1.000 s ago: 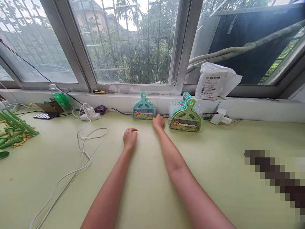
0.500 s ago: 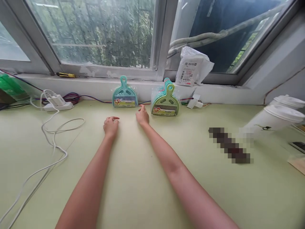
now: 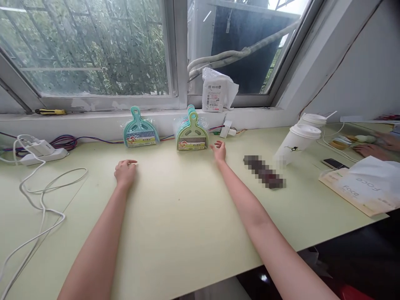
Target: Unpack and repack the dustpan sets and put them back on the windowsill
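Note:
My right hand (image 3: 219,152) is just beyond the right edge of a row of packaged dustpan-and-brush sets (image 3: 192,132), the front one yellow-green with teal ones behind it. Its fingers are apart, loosely bent, and nothing is in them. My left hand (image 3: 125,172) rests on the table with thumb and fingers apart, also holding nothing. Beyond it, a single teal dustpan-and-brush set (image 3: 140,129) in clear wrap stands upright against the sill wall.
White cables (image 3: 43,196) and a power strip (image 3: 43,155) lie at left. A yellow cutter (image 3: 50,111) and a white plastic-wrapped pack (image 3: 217,91) are on the sill. White cups (image 3: 295,143), a phone (image 3: 334,163) and a tissue pack (image 3: 359,183) are at right, near another person's hands (image 3: 371,151).
The view has turned right. My right hand has moved from the left side of the green row to its right side. My left hand stays on the table, now farther from it.

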Available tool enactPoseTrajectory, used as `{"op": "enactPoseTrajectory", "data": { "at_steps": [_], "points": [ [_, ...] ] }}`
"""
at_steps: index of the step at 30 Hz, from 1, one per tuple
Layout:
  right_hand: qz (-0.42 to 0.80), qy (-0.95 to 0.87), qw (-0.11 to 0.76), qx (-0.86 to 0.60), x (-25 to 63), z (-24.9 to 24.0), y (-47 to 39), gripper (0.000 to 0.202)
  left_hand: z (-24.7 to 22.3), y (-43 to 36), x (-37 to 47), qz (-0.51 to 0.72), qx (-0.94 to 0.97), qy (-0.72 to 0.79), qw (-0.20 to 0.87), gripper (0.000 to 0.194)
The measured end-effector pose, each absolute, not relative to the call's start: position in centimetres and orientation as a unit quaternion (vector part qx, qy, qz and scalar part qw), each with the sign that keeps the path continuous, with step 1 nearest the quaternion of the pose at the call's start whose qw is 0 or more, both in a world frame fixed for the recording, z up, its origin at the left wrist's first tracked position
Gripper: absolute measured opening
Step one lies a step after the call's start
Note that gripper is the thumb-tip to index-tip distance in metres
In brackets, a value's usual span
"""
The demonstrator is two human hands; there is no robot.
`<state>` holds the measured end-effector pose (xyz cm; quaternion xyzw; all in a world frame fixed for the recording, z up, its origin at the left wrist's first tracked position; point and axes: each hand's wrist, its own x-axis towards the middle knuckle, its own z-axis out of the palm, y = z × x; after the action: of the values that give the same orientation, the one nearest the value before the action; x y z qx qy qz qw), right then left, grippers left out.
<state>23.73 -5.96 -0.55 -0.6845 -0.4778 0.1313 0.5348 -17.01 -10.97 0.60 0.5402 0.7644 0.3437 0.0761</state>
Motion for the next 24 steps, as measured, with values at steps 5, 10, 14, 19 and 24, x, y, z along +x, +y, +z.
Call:
{"op": "enactPoseTrajectory", "data": {
  "at_steps": [5,10,14,19,24],
  "points": [
    [0.169,-0.529,0.489,-0.673,23.1,-0.8,-5.6,0.025,0.6,-10.9,-17.1,0.321,0.572,0.751,0.078,0.030],
    [0.156,-0.559,0.447,-0.681,22.9,-1.1,-5.1,0.018,0.4,-10.6,-17.3,0.294,0.601,0.740,0.067,0.031],
    [0.151,-0.601,0.454,-0.640,22.7,-1.2,-5.3,0.015,0.5,-10.8,-16.9,0.302,0.635,0.709,0.059,0.033],
    [0.223,-0.641,0.430,-0.595,21.7,-0.3,-7.7,0.018,1.5,-13.0,-14.6,0.415,0.654,0.605,0.184,0.054],
    [0.309,-0.673,0.382,-0.553,20.9,0.0,-12.3,0.015,3.2,-17.7,-9.9,0.436,0.593,0.481,0.476,0.067]
  ]
}}
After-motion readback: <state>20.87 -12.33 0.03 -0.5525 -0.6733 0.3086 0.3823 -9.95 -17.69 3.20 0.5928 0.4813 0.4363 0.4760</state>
